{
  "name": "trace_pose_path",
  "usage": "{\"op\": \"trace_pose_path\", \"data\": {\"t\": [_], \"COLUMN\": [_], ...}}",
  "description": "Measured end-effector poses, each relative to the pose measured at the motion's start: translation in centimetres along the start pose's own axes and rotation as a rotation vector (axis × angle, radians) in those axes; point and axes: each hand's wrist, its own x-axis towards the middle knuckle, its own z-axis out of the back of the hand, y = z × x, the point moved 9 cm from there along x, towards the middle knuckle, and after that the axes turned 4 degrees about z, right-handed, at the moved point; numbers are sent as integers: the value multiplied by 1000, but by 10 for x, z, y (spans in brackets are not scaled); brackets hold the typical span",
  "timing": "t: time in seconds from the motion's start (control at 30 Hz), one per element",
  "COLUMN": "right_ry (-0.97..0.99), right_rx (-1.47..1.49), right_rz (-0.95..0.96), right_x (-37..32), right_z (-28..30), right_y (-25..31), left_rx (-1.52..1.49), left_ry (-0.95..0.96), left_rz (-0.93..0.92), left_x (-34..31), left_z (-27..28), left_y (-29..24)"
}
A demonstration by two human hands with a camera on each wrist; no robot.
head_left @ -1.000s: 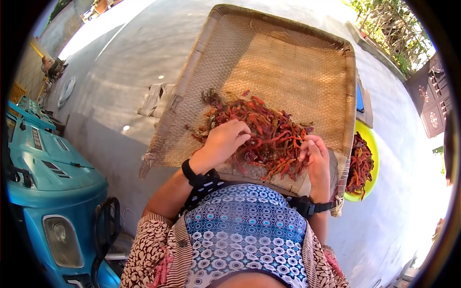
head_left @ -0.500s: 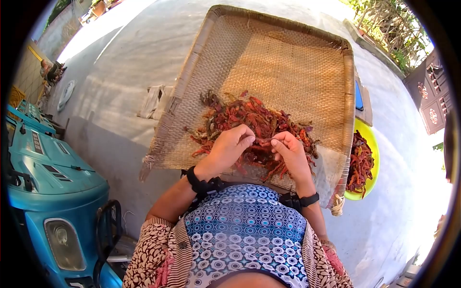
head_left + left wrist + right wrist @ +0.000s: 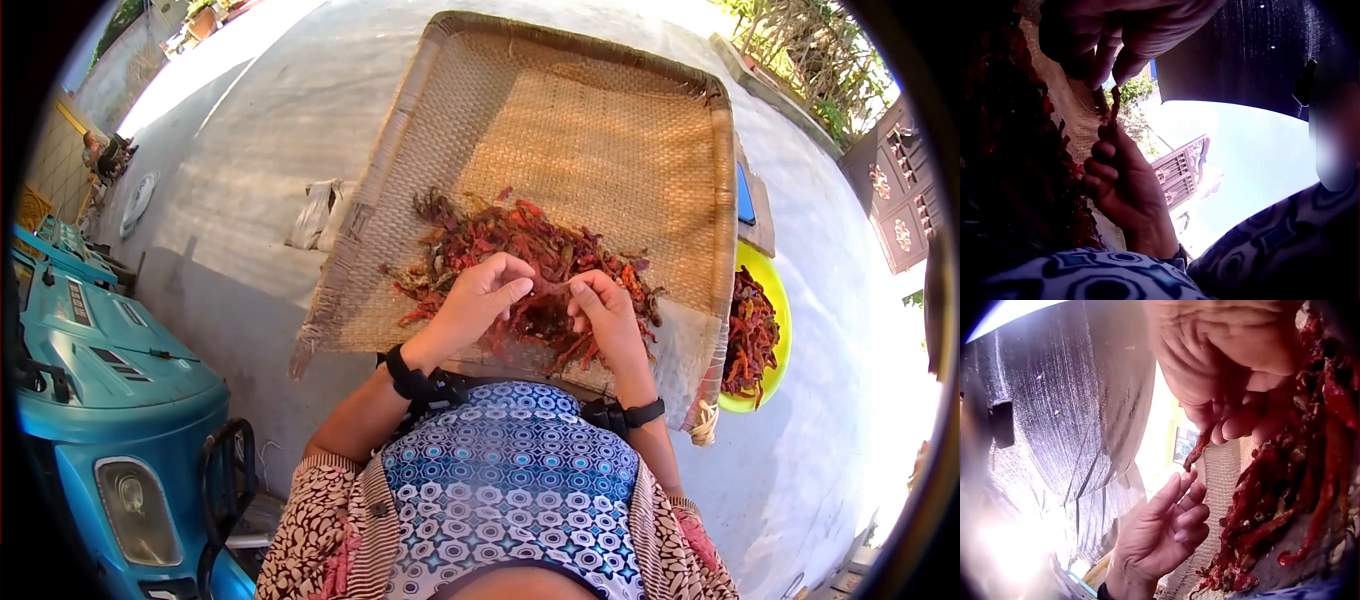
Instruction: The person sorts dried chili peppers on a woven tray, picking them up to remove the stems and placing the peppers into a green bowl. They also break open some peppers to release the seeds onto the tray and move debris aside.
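Between the two hands, low over a woven tray (image 3: pixel 600 140), a thin reddish dried chili pepper (image 3: pixel 1196 453) spans the gap. My right hand (image 3: pixel 608 318) pinches one end with thumb and fingers. The fingertips of my left hand (image 3: pixel 472 308) meet the other end, thumb and forefinger close together; the left wrist view shows the pepper (image 3: pixel 1115 106) running from one hand to the other. Below both hands lies a loose pile of dried red chilies (image 3: pixel 500 235), partly hidden by the fingers and wrists.
A yellow-green basin (image 3: pixel 783 300) holding more dried chilies stands right of the tray. Behind it a blue flat object (image 3: pixel 746 197) lies on a board. At the left stands a teal vehicle (image 3: pixel 130 370) with a headlight. A whitish cloth (image 3: pixel 318 215) is by the tray's left edge.
My right hand has come left from the pile's right side to meet the left hand over its middle. In the last half second both hands have barely moved.
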Motion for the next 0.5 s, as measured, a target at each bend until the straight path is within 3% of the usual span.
{"op": "trace_pose_path", "data": {"t": [0.23, 0.3, 0.37, 0.43, 0.5], "right_ry": [-587, -723, -680, -665, -569], "right_rx": [515, 690, 881, 875, 593], "right_rz": [105, 127, 263, 236, 194], "right_x": [-31, -44, -52, -55, -49], "right_z": [124, 170, 192, 184, 156], "right_y": [0, -11, -7, 2, 9], "left_rx": [828, 925, 955, 920, 863], "left_ry": [-103, -83, -87, -113, -117], "left_rz": [-202, -171, -162, -168, -184], "left_x": [-6, -6, -4, -2, -2], "left_z": [-7, -10, -11, -10, -10], "left_y": [-12, -5, -1, -2, -7]}}
